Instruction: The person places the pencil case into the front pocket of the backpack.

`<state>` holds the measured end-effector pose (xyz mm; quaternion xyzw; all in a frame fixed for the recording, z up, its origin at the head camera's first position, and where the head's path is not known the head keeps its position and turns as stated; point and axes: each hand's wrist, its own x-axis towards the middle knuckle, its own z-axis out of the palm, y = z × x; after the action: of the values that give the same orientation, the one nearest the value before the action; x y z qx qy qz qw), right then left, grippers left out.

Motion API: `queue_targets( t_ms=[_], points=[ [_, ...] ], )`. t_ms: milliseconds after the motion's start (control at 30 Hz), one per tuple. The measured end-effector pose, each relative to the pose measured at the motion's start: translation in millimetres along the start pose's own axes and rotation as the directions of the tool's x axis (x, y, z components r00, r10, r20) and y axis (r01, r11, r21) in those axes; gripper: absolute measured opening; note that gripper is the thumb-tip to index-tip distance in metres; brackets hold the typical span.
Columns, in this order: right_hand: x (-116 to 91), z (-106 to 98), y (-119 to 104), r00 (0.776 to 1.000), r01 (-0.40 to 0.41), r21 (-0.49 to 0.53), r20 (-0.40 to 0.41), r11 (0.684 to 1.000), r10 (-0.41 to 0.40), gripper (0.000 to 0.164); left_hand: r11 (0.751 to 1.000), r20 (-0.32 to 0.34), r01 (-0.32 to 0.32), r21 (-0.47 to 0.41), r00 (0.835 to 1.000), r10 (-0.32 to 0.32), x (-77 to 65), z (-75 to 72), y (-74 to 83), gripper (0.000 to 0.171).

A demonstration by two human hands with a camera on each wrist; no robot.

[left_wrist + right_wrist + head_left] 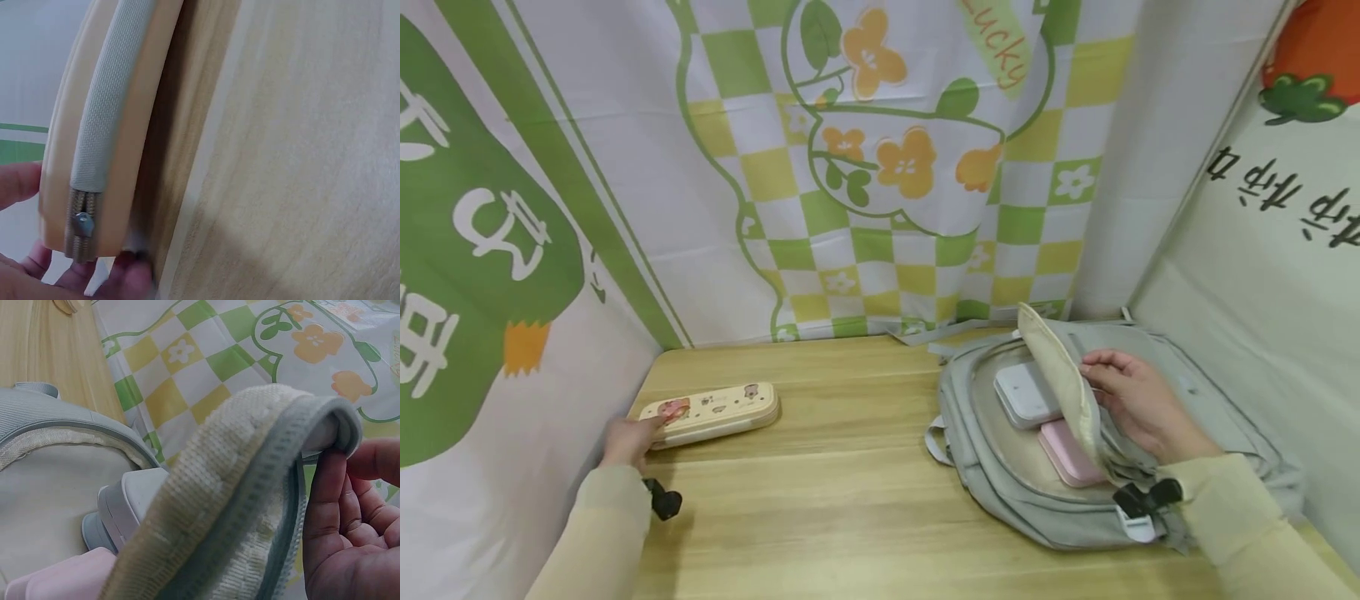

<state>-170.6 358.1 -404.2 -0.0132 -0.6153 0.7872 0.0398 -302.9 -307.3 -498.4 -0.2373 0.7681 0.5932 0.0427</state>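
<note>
At the table's left end, my left hand (628, 439) grips the near end of a cream pencil case (718, 410) with small cartoon prints. Its zipper and pale side band (103, 119) show in the left wrist view, thumb on one side and fingers curled under the end. On the right lies a grey backpack (992, 467), its front pocket unzipped. My right hand (1131, 404) pinches the edge of the pocket flap (1060, 379) and holds it lifted. Inside the pocket sit a white case (1026, 393) and a pink case (1070, 454), both partly covered by the flap.
The wooden table (820, 500) spans between the pencil case and the backpack. A printed curtain (887, 275) hangs along the back edge, with cloth walls on both sides. A backpack strap (937, 442) sticks out on the left of the bag.
</note>
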Motion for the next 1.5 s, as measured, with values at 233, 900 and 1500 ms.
queue_targets(
  t_ms=[233,900,1500],
  points=[
    [0.1,-2.2,0.5,1.0,-0.004,0.0,-0.009,1.0,0.004,0.024,0.993,0.007,0.011,-0.12,1.0,-0.01,-6.1,-10.0,6.2,0.052],
    [-4.3,-6.8,-5.5,1.0,0.019,0.012,0.015,1.0,-0.019,0.027,0.941,0.279,0.209,-0.266,0.951,-0.132,-10.9,-25.6,27.9,0.035],
    [1.6,5.7,-4.1,1.0,-0.012,0.005,0.01,1.0,0.012,0.015,0.972,0.341,0.079,-0.219,0.94,0.001,-24.4,-32.0,23.4,0.053]
  ],
)
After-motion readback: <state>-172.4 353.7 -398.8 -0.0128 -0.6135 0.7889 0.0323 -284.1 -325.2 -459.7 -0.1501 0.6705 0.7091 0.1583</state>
